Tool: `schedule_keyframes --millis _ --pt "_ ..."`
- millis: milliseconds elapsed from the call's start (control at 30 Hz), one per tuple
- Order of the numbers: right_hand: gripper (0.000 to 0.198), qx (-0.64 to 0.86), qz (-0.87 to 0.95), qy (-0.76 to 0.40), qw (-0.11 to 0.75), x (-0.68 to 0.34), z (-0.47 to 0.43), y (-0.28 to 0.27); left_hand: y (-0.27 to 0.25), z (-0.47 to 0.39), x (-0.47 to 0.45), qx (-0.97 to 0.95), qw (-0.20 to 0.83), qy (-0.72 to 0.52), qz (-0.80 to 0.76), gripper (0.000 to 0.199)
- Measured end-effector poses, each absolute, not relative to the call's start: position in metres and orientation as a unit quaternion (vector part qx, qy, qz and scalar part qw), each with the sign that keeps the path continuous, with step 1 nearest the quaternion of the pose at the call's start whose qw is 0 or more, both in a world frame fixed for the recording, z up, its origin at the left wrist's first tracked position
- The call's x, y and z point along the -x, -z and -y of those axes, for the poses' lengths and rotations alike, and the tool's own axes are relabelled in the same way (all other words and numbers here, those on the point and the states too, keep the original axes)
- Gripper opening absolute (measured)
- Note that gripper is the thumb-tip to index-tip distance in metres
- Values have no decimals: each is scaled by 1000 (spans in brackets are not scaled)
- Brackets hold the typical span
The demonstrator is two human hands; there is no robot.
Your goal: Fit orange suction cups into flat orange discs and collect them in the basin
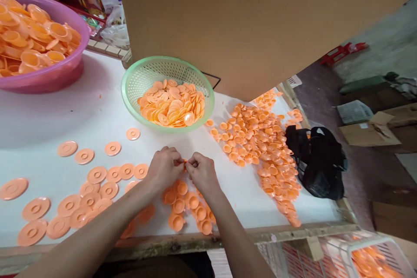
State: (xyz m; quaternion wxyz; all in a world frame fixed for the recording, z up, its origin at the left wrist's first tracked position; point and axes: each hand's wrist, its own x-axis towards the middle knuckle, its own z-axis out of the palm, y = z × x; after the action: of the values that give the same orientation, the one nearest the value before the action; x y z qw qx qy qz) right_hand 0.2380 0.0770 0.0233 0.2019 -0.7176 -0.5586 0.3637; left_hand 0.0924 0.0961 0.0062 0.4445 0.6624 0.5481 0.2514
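Observation:
Close together over the white table (pixel 234 208), my left hand (pixel 165 168) and my right hand (pixel 202 173) pinch a small orange plastic piece (pixel 185 161) between their fingertips. Fingers cover most of it, so its exact shape is hidden. Below my hands lies a loose group of small orange plastic cups (pixel 178 206). Flat round orange saucers (pixel 69 205) are spread to the left, some overlapping and some partly behind my left forearm. Just beyond my hands, a green colander (pixel 130 108) holds a heap of small orange discs (pixel 172 103).
A big pile of small orange cups (pixel 260 134) covers the table's right side, beside a black bag (pixel 321 163). A large cardboard box (pixel 228 21) blocks the back. At far left stands a pink basin (pixel 70 67) of larger orange cups. A white crate (pixel 345 247) sits below, right.

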Motion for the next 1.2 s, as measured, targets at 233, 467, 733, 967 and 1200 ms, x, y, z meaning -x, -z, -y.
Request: schedule_keyframes --millis 233,467,733,967,1200 --pt "14 725 554 -338 231 -233 -71 -18 -3 -92 -97 -689 413 -242 -544 16" --pt "22 660 654 -341 142 -257 -66 -50 10 -114 -8 -644 185 -309 -675 29" --pt "29 784 603 -58 133 -290 -203 -53 23 -109 -40 -728 285 -292 -551 22" --pt "15 748 619 -174 163 -278 -170 -51 28 -94 -73 -720 305 -287 -554 38" --pt "7 713 545 -388 211 -219 -107 -22 34 -96 -71 -723 315 -292 -541 18"
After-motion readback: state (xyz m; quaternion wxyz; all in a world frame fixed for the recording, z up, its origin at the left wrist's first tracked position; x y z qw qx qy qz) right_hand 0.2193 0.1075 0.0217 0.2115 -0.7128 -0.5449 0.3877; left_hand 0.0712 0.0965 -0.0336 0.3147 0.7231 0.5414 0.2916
